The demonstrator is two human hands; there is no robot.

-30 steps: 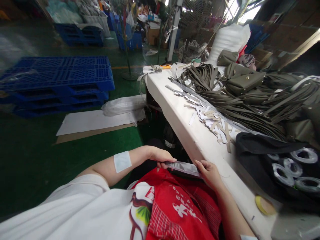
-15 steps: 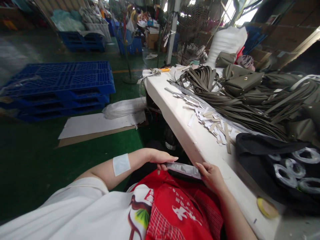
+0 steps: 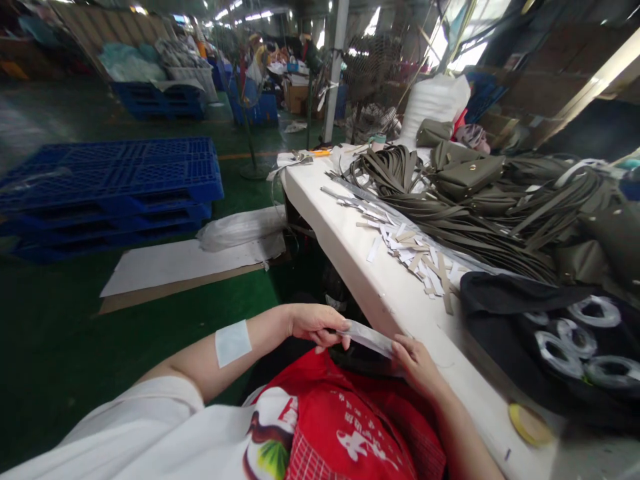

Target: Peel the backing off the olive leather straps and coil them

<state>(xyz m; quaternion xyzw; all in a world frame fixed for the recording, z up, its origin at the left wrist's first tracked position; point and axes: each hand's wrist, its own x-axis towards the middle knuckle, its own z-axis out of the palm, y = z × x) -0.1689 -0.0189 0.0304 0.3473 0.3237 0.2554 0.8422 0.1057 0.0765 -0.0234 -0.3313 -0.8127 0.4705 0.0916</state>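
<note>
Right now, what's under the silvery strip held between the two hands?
Under the silvery strip, held by the left hand and right hand, a dark shape shows above the red cloth. I cannot tell what it is; the strip covers its top edge.

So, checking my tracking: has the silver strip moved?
No: the silver strip still sits below the white table edge, between left hand and right hand.

Two bare forearms meet low in front of the torso, the left coming in from the left side, the right rising from below. The left hand (image 3: 315,325) is palm down, thumb and fingertips pinched together. The right hand (image 3: 417,363), near it, has its knuckles up and fingers curled closed.
</note>
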